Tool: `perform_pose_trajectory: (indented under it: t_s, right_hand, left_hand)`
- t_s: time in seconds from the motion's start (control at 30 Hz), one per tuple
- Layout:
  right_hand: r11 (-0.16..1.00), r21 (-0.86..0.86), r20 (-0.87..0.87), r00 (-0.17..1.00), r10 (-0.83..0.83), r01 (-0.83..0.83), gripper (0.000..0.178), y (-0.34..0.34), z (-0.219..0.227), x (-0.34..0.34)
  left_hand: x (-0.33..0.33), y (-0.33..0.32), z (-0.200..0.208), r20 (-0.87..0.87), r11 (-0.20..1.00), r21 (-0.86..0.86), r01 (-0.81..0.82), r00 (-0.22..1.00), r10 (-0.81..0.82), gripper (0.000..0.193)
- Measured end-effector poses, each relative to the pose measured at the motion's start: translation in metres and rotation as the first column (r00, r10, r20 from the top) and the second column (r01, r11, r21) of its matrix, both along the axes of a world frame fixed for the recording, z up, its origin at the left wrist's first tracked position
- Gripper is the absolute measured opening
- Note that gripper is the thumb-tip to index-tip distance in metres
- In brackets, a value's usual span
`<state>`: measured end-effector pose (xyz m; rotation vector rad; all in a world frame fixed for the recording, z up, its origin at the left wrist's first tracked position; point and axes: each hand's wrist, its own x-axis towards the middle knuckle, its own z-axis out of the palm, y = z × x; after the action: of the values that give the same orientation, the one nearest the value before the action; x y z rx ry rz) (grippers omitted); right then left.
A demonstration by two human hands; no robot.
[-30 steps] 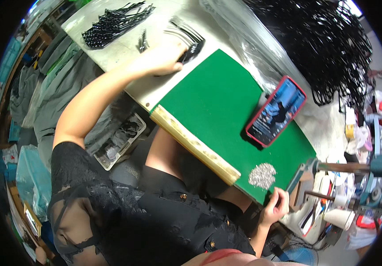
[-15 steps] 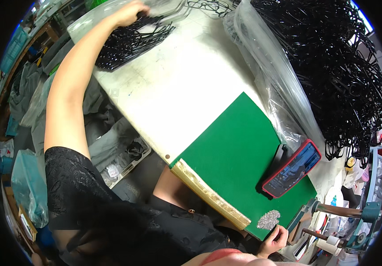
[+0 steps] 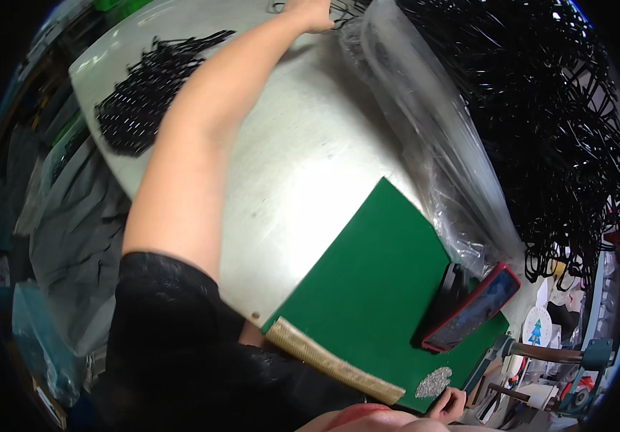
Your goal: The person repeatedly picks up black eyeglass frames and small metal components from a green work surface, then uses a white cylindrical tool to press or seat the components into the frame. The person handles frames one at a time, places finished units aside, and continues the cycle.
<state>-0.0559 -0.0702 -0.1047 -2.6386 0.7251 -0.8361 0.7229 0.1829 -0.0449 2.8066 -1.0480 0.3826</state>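
My left arm stretches across the table, and my left hand [image 3: 310,14] is at the top edge beside thin black loops [image 3: 346,10]. Its fingers are partly cut off and blurred, so its grip does not show. Down at the lower right, my right hand [image 3: 448,406] rests at the green mat's [image 3: 364,270] near corner with its fingers curled closed. Whatever it may hold is hidden. A small heap of silver bits [image 3: 433,383] lies on the mat right beside it. A bundle of black looped cords [image 3: 141,101] lies on the far left of the table.
A phone in a red case [image 3: 472,309] leans on a dark stand on the mat. Gold trim [image 3: 331,360] runs along the mat's near edge. Clear plastic [image 3: 439,122] borders a large pile of black cords [image 3: 540,108]. A metal clamp-like fixture [image 3: 554,353] stands at right.
My left hand has moved right, away from the cord bundle, to the loops at the top. The view has shifted. My right hand stays by the silver heap.
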Motion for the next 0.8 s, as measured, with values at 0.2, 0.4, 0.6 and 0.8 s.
perform_pose_trajectory:
  t_s: [0.2, 0.4, 0.6, 0.8]
  right_hand:
    - [0.998, -0.062, -0.085, 0.996, 0.002, -0.007, 0.009, -0.015, -0.012, -0.012]
    - [1.0, 0.027, -0.156, 0.988, 0.003, 0.001, 0.007, -0.006, 0.002, -0.004]
    - [1.0, -0.007, -0.118, 0.993, -0.009, 0.009, 0.007, 0.003, 0.006, 0.013]
    - [1.0, 0.011, -0.093, 0.995, 0.018, -0.017, 0.008, -0.004, 0.002, 0.012]
  left_hand:
    - [0.073, -0.041, -0.034, -0.041, 0.996, 0.035, -0.088, 0.995, 0.089, 0.042]
    - [0.101, -0.046, -0.033, -0.083, 0.994, 0.033, -0.104, 0.991, 0.107, 0.035]
    - [0.103, -0.046, -0.059, 0.004, 0.983, 0.015, -0.181, 0.983, 0.181, 0.029]
    - [0.111, -0.051, -0.075, 0.158, 0.967, -0.04, -0.252, 0.954, 0.256, 0.024]
